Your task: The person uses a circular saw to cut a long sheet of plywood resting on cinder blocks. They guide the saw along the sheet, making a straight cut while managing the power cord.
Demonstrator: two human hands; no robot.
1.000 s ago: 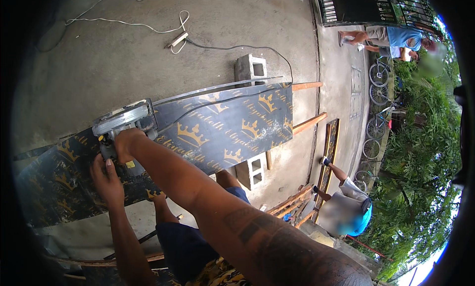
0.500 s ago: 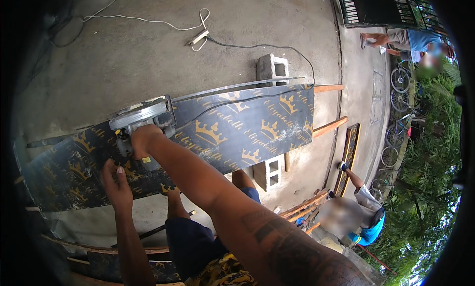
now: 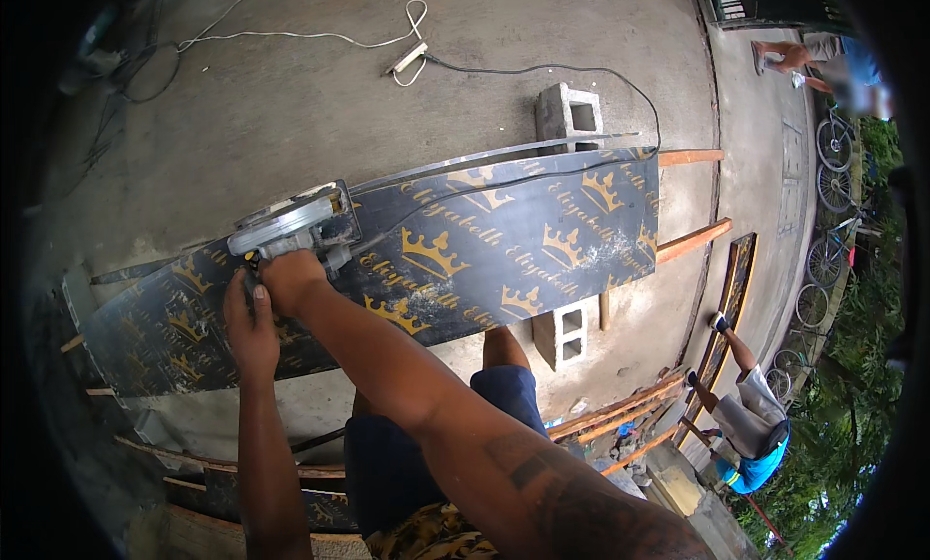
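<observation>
A corded circular saw [image 3: 291, 229] with a grey metal guard rests on a long dark panel [image 3: 542, 206] printed with gold crowns and lettering. My right hand [image 3: 294, 281] is closed around the saw's handle, its tattooed forearm crossing over the panel. Close beside it, my left hand [image 3: 254, 329] reaches up to the rear of the saw, thumb raised and apart from the fingers. Its fingertips are partly hidden against the tool, so contact is unclear. Along the panel's far edge runs a narrow strip [image 3: 504, 158]. From the saw, a black cord trails across the panel.
Hollow concrete blocks [image 3: 560, 337] and wooden beams [image 3: 693, 240] lie under and beside the panel. A white power strip [image 3: 407, 60] with cords is on the concrete floor. To the right, a person in blue [image 3: 765, 444] bends near another framed board [image 3: 728, 308]; bicycles [image 3: 823, 260] stand beyond.
My left hand has moved up from the panel to beside the saw and my right hand. The view has shifted, while my right hand keeps its hold on the saw.
</observation>
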